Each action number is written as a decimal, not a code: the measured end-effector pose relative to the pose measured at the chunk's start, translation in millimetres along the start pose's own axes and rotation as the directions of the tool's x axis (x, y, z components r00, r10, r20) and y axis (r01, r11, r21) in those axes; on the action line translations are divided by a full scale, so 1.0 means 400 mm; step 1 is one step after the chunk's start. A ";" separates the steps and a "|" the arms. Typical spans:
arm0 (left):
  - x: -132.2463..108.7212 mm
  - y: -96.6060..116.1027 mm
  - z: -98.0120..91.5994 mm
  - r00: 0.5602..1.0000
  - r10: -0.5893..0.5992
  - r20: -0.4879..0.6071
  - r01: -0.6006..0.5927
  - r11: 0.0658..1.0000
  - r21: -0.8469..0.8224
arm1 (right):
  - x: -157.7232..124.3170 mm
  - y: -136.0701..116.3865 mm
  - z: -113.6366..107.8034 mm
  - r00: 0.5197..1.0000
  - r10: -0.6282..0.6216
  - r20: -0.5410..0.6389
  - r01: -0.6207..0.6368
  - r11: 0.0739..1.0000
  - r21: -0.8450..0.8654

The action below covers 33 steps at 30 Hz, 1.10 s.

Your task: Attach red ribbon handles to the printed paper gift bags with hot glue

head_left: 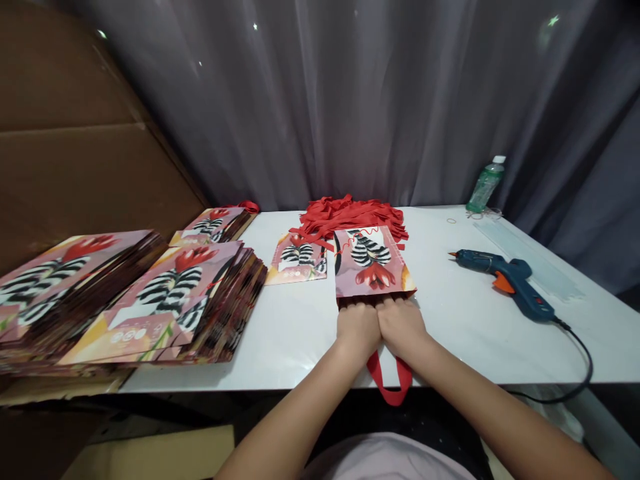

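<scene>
A paper bag [373, 263] printed with zebra stripes and a red flower lies on the white table, its mouth toward me. My left hand [358, 327] and my right hand [401, 323] are side by side at that mouth, both closed on its edge with bent fingers; the fingertips are hidden inside. From beneath the hands a red ribbon handle [394, 398] loops down over the table's front edge. Just left of this bag lies another flat printed bag [299, 260]. Behind both is a heap of red ribbon strips [353, 217].
Stacks of printed bags [170, 293] fill the left side beside a cardboard box [75, 127]. On the right are a blue glue gun [515, 277] with a cord, translucent glue sticks [527, 260] and a green plastic bottle [486, 187]. A grey curtain [360, 100] hangs behind.
</scene>
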State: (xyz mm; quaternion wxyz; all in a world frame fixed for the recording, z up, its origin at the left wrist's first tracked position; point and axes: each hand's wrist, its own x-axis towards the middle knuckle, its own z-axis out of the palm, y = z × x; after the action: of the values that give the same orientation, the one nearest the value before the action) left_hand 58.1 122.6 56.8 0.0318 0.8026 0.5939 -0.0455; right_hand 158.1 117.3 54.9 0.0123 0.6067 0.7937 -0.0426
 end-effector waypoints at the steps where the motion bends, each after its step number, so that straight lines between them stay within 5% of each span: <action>1: 0.001 0.001 -0.002 1.000 -0.003 0.000 0.003 1.000 0.000 | 0.000 -0.001 -0.003 1.000 0.003 0.001 -0.003 1.000 -0.001; 9: 0.007 0.009 -0.006 1.000 0.012 -0.005 -0.012 1.000 0.015 | 0.000 0.003 -0.022 1.000 0.018 0.018 -0.018 1.000 -0.022; 19: -0.050 -0.090 0.008 0.950 0.300 -0.089 -0.303 0.953 -0.023 | -0.012 -0.009 0.003 0.996 -0.073 -0.056 0.073 0.997 -0.003; 33: -0.040 -0.049 0.034 0.982 0.158 -0.106 -0.158 0.987 0.004 | -0.002 0.055 0.027 0.993 -0.108 -0.054 0.115 0.981 0.156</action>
State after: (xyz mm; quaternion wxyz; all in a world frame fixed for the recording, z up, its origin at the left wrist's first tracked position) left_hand 34.1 111.9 45.0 0.0056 0.8485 0.5292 0.0014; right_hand 179.3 121.5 43.0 -0.0563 0.5610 0.8207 -0.0927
